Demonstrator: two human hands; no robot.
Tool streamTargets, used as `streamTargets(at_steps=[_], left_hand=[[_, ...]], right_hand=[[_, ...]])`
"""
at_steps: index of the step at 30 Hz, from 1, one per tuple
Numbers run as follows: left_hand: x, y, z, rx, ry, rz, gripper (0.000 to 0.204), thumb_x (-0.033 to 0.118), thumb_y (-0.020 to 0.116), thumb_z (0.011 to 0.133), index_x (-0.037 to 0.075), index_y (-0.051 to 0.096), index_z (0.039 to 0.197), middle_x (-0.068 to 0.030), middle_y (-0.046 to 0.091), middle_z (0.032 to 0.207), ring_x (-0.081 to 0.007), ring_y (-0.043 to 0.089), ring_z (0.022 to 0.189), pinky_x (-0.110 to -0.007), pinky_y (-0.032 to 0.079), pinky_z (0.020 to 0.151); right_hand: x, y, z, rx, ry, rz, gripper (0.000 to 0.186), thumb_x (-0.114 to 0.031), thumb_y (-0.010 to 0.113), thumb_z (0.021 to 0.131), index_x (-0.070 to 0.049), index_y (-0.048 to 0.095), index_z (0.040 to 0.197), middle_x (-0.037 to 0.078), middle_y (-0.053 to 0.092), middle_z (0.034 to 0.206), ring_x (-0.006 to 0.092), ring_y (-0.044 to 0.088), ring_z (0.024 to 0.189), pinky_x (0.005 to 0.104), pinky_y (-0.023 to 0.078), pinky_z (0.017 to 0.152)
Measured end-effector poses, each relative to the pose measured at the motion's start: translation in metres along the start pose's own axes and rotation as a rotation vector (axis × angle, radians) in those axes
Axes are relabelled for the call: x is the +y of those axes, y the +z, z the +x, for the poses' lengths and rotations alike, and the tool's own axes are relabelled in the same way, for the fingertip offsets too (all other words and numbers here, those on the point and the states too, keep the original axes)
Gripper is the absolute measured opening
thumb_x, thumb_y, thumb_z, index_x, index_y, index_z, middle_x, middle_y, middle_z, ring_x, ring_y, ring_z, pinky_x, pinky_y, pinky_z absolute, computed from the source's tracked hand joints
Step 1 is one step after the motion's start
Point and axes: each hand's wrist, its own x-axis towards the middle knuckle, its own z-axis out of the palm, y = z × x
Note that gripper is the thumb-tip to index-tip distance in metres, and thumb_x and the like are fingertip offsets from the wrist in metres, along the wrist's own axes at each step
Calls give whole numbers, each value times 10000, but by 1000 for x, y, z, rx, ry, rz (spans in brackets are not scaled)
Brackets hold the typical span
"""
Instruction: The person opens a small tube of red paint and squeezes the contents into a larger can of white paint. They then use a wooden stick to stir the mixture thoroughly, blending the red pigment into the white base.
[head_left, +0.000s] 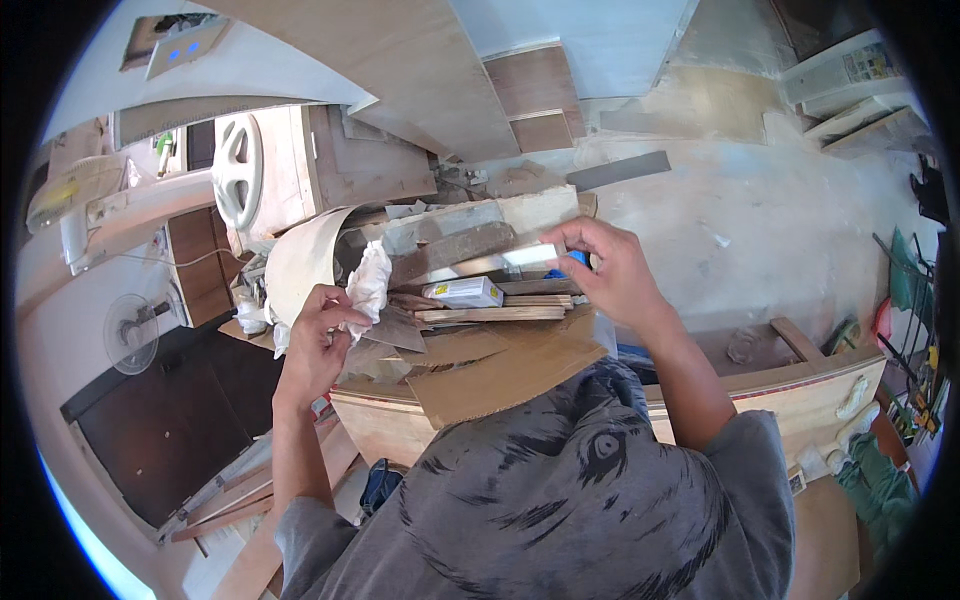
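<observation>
While in left hand, rag.

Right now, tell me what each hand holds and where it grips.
Left hand clutches a crumpled white cloth by its lower end. Right hand pinches a small white-and-blue object at its right end; its kind is unclear.

left hand fisted grip, right hand pinching, arms raised

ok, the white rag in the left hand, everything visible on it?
The rag is white, crumpled cloth or paper, bunched into a soft wad. The left hand pinches its lower end between thumb and fingers, so it stands up above the fist. It sits over the wood scraps, beside a curled veneer sheet. Contact with either cannot be told.
</observation>
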Motion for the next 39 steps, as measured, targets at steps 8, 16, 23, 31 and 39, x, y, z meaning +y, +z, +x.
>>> streamTargets(at_steps=[8,16,23,31,39], left_hand=[[-11,8,-28,263,-31,61,349,-143,605,694,40,719,969,-100,548,1079,-246,608,977,-340,507,822],[-43,3,-28,467,-49,75,332,-139,597,712,33,666,988,-94,557,1076,-227,591,992,-335,494,813],[-47,-2,-29,459,-73,41,329,-145,579,724,28,671,987,-87,561,1086,-214,594,1001,-317,501,803],[-49,1,-25,472,-47,24,326,-145,575,720,28,676,978,-86,563,1107,-215,601,1017,-321,511,819],[-42,0,-33,448,-82,-50,240,-127,601,804,18,665,984,-76,555,1123,-191,612,1047,-314,532,846]], right_hand=[[-14,16,35,33,7,-47,218,-106,742,916,-15,661,1097,111,663,861,211,619,726,344,511,691],[5,13,20,-38,137,-243,122,-92,695,915,-2,638,975,169,659,881,295,620,734,409,503,704],[30,16,12,-45,-201,-648,130,-126,705,897,-40,678,991,147,685,1005,363,645,928,484,516,874],[-25,152,81,-940,-177,-804,338,-311,678,926,1,743,1036,195,686,1149,372,658,1081,468,520,954],[-10,172,86,-791,-54,-741,313,-233,597,913,31,737,1008,243,686,1077,387,665,1023,468,521,928]])
